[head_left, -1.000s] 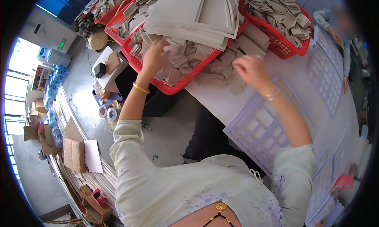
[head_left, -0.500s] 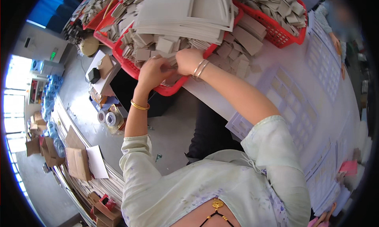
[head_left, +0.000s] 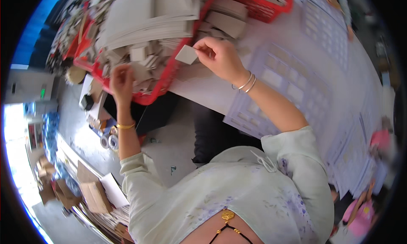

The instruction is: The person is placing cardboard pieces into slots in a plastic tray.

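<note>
Far left, on the floor: brown cardboard boxes and rolls of tape are seen beside a low shelf edge.

Left hand: raised over the near rim of the red basket, fingers curled inward. Whether anything is pinched between them cannot be told; the palm side is turned away. A gold bangle is worn on the left wrist.

The red basket is filled with small grey cardboard pieces, with a stack of large grey board sheets laid on top. The basket overhangs the white table at its left edge.

Right hand: held above the table, just right of the basket. A single grey cardboard square is grasped at its right edge between thumb and fingertips; the square is tilted and held clear of the basket and table. Two thin silver bangles are worn on the right wrist.

Under the right forearm a pale lilac grid tray lies flat on the table. A second red basket stands at the upper edge, loose board pieces beside it.
</note>
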`<move>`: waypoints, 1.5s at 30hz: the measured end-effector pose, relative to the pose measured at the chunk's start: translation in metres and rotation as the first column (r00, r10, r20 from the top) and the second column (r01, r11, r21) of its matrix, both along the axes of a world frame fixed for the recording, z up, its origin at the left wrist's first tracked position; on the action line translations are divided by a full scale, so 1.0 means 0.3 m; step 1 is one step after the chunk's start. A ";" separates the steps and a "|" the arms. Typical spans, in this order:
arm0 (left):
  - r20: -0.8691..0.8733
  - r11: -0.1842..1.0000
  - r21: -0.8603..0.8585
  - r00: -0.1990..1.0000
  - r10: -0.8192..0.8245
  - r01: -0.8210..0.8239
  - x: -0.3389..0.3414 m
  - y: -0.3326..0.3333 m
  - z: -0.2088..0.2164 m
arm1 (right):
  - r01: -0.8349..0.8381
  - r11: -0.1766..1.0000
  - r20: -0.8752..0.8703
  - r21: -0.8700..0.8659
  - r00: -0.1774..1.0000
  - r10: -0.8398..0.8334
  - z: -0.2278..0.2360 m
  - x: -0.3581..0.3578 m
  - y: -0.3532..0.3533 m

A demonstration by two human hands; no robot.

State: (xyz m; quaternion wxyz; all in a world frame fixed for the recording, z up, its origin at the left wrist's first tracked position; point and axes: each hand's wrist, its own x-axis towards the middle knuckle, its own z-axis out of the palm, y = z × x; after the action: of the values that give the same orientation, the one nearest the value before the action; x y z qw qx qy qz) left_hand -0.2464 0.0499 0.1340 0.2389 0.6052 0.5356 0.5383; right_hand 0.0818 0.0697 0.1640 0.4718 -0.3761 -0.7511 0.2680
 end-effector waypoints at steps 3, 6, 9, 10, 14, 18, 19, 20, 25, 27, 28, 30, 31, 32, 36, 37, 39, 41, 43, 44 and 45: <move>-0.003 0.994 0.111 1.000 -0.011 0.011 0.084 -0.045 0.011 | 0.104 0.975 -0.110 -0.198 0.986 -0.127 -0.116 0.200 -0.118; 0.095 0.991 0.112 0.992 -0.085 0.074 0.351 -0.072 0.058 | 0.301 0.915 -0.108 -0.268 0.934 -0.339 -0.303 0.451 -0.213; 0.088 0.915 0.038 0.910 -0.405 0.403 0.644 -0.089 0.045 | 0.511 0.768 -0.035 -0.387 0.824 -0.566 -0.361 0.709 -0.315; 0.062 0.874 0.002 0.872 -0.486 0.486 0.751 -0.081 0.034 | 0.569 0.691 0.008 -0.446 0.774 -0.633 -0.362 0.788 -0.343; 0.145 0.713 -0.207 0.742 -0.654 0.670 1.137 0.001 -0.089 | 0.708 0.519 0.031 -0.479 0.604 -0.796 -0.332 1.028 -0.369; -0.045 0.678 -0.128 0.678 -0.733 0.724 1.458 0.126 -0.231 | 0.724 0.586 0.173 -0.364 0.670 -0.722 -0.369 1.175 -0.342; -0.050 0.677 -0.127 0.677 -0.734 0.725 1.505 0.150 -0.254 | 0.704 0.644 0.199 -0.301 0.706 -0.679 -0.386 1.195 -0.331; -0.148 0.661 -0.181 0.644 -0.751 0.729 1.552 0.166 -0.270 | 0.708 0.638 0.197 -0.301 0.701 -0.685 -0.379 1.199 -0.330; -0.318 0.662 -0.270 0.584 -0.747 0.699 1.645 0.212 -0.332 | 0.600 0.636 0.213 -0.485 0.787 -0.579 -0.395 1.195 -0.293; -0.355 0.630 -0.306 0.528 -0.771 0.714 1.648 0.227 -0.332 | 0.584 0.654 0.212 -0.481 0.801 -0.560 -0.420 1.211 -0.279; -0.356 0.632 -0.310 0.529 -0.770 0.711 1.649 0.228 -0.333 | 0.571 0.672 0.215 -0.471 0.813 -0.541 -0.431 1.217 -0.274; -0.392 0.592 -0.344 0.462 -0.796 0.729 1.656 0.226 -0.332 | 0.570 0.674 0.235 -0.470 0.817 -0.527 -0.423 1.217 -0.267; -0.392 0.594 -0.345 0.464 -0.795 0.727 1.657 0.224 -0.336 | 0.572 0.675 0.258 -0.466 0.818 -0.514 -0.419 1.217 -0.264; -0.410 0.601 -0.323 0.464 -0.785 0.731 1.657 0.220 -0.334 | 0.570 0.676 0.258 -0.466 0.819 -0.512 -0.424 1.217 -0.263; -0.619 0.645 -0.284 0.379 -0.688 0.709 1.646 0.176 -0.301 | 0.614 0.688 0.375 -0.387 0.787 -0.490 -0.423 1.199 -0.255; -0.620 0.651 -0.283 0.384 -0.685 0.704 1.640 0.167 -0.306 | 0.654 0.684 0.460 -0.324 0.741 -0.490 -0.417 1.186 -0.256; -0.610 0.659 -0.207 0.431 -0.665 0.723 1.613 0.154 -0.305 | 0.677 0.723 0.540 -0.136 0.663 -0.519 -0.397 1.149 -0.251; -0.574 0.673 -0.160 0.487 -0.658 0.722 1.570 0.131 -0.284 | 0.659 0.750 0.599 0.060 0.577 -0.555 -0.391 1.117 -0.247; -0.529 0.659 -0.083 0.528 -0.665 0.747 1.503 0.085 -0.240 | 0.666 0.741 0.680 0.086 0.504 -0.532 -0.416 1.115 -0.247; -0.526 0.646 -0.051 0.530 -0.665 0.761 1.450 0.052 -0.214 | 0.651 0.750 0.673 0.114 0.505 -0.541 -0.412 1.113 -0.249; -0.517 0.621 -0.044 0.514 -0.684 0.782 1.384 0.010 -0.183 | 0.627 0.766 0.661 0.143 0.515 -0.546 -0.401 1.108 -0.252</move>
State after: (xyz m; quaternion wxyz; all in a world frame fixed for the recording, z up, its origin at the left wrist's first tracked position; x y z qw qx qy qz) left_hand 0.1689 0.0527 0.0792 0.2412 0.9090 0.2138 0.2644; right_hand 0.4141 -0.0060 0.0436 0.2096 -0.7030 -0.6793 -0.0186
